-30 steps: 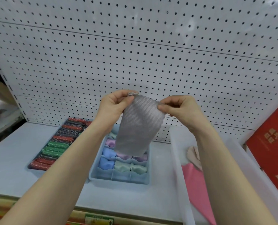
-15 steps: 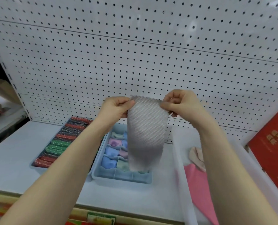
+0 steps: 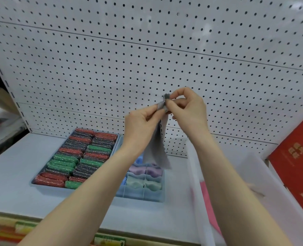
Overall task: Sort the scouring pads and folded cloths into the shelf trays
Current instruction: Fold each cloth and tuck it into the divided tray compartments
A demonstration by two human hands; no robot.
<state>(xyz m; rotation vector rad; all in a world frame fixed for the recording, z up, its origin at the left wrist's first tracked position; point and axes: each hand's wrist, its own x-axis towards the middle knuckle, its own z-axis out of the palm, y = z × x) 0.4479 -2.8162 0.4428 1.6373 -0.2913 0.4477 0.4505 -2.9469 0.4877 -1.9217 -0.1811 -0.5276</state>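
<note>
A grey cloth (image 3: 157, 148) hangs folded lengthwise in front of the pegboard, its top corners pinched together between both hands. My left hand (image 3: 142, 121) and my right hand (image 3: 186, 107) meet at the cloth's top edge, fingertips touching. Below them stands a blue divided tray (image 3: 140, 196) with pastel folded cloths (image 3: 145, 174) in its compartments; my left forearm hides its left part. To its left, a blue tray (image 3: 34, 181) is packed with red, green and dark scouring pads (image 3: 79, 157).
A translucent white bin (image 3: 196, 183) at the right holds a pink cloth (image 3: 207, 196). A red box (image 3: 296, 167) leans at the far right. The white pegboard (image 3: 147, 59) backs the pale shelf (image 3: 14, 183). Price labels run along the shelf's front edge.
My hands have come together, folding the spread grey cloth in half lengthwise. The cloth now hangs as a narrow strip instead of a flat sheet.
</note>
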